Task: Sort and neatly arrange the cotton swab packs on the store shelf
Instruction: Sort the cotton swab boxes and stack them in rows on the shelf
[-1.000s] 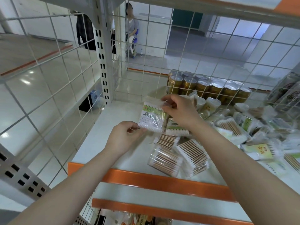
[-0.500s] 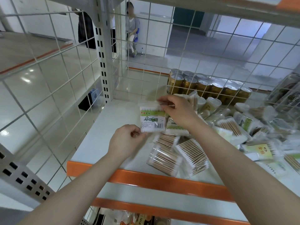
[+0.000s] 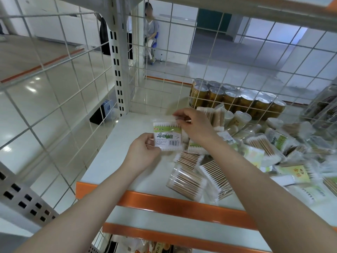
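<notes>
I hold one cotton swab pack (image 3: 167,136), clear plastic with a green-and-white label and a barcode, upright above the white shelf (image 3: 116,154). My left hand (image 3: 143,152) pinches its lower left corner. My right hand (image 3: 193,125) pinches its top right edge. To the right lies a loose heap of cotton swab packs (image 3: 259,148), many showing wooden sticks, lying at all angles. Two packs (image 3: 187,181) rest flat close to the orange front edge.
A wire grid wall (image 3: 60,99) closes the left side and another wire grid runs behind the shelf. Several gold cans with silver lids (image 3: 235,97) stand behind the back grid. The orange shelf lip (image 3: 164,199) runs along the front. A person sits far behind the shelf.
The pack has been turned from tilted to upright with its label facing me, and both hands have shifted a little to the left with it.
</notes>
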`<state>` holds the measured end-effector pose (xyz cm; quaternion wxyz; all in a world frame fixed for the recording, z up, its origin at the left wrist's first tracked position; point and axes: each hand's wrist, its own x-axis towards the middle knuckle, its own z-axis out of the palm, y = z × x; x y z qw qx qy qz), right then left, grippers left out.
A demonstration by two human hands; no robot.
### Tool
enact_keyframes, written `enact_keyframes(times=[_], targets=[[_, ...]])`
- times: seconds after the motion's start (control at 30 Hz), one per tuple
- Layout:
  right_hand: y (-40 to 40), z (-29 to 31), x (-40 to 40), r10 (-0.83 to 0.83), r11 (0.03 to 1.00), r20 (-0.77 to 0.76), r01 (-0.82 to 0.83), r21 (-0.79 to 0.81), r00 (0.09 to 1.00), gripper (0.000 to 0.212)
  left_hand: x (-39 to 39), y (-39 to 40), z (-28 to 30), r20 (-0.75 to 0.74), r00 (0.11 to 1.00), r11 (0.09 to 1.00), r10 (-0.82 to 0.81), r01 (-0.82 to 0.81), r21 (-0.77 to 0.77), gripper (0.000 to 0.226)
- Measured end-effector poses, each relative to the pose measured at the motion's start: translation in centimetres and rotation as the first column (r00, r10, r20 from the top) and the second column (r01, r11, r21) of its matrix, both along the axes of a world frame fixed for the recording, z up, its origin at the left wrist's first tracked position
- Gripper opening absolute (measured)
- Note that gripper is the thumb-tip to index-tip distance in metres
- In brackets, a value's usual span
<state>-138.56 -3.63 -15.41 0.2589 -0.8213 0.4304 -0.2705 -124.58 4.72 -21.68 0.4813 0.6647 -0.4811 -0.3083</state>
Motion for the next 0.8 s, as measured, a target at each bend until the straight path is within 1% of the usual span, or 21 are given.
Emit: enact_keyframes(times=[0.13, 0.23, 0.4, 0.5, 0.6, 0.7, 0.8], targets=[[-0.2, -0.4, 0.7, 0.002, 1.0, 0.002, -0.002, -0.001, 1.0, 0.025, 0.2, -0.4, 0.4, -0.147, 0.989, 0.999, 0.036, -0.04, -0.024, 0.024], [-0.2, -0.4, 1.2, 0.025, 1.0, -0.014, -0.025, 0.0, 1.0, 0.026, 0.7, -0.8, 0.5, -0.236, 0.968, 0.995, 0.087, -0.094, -0.019, 0.014], [-0.8, -0.2, 0.9, -0.03, 0.999, -0.054, 0.028, -0.039, 0.998, 0.026, 2.2, -1.3, -0.1, -0.216, 0.953, 0.974, 0.21, -0.223, -0.038, 0.024], [-1.5, -0.2, 0.1, -0.084, 0.995, -0.088, 0.079, -0.057, 0.993, 0.025, 3.1, -1.4, -0.2, -0.135, 0.945, 0.948, 0.298, -0.309, -0.07, 0.027], [-1.9, -0.4, -0.6, -0.109, 0.992, -0.128, 0.099, -0.079, 0.986, 0.025, 3.5, -1.7, -0.2, 0.011, 0.935, 0.931, 0.355, -0.352, -0.101, 0.027], [-2.2, -0.7, -1.0, -0.115, 0.989, -0.155, 0.097, -0.116, 0.981, 0.025, 3.9, -2.6, -0.3, 0.14, 0.915, 0.923, 0.379, -0.362, -0.13, 0.028], [-2.5, -1.1, -1.2, -0.118, 0.984, -0.209, 0.086, -0.156, 0.971, 0.026, 3.9, -3.5, -0.5, 0.278, 0.891, 0.933, 0.359, -0.345, -0.1, 0.026]])
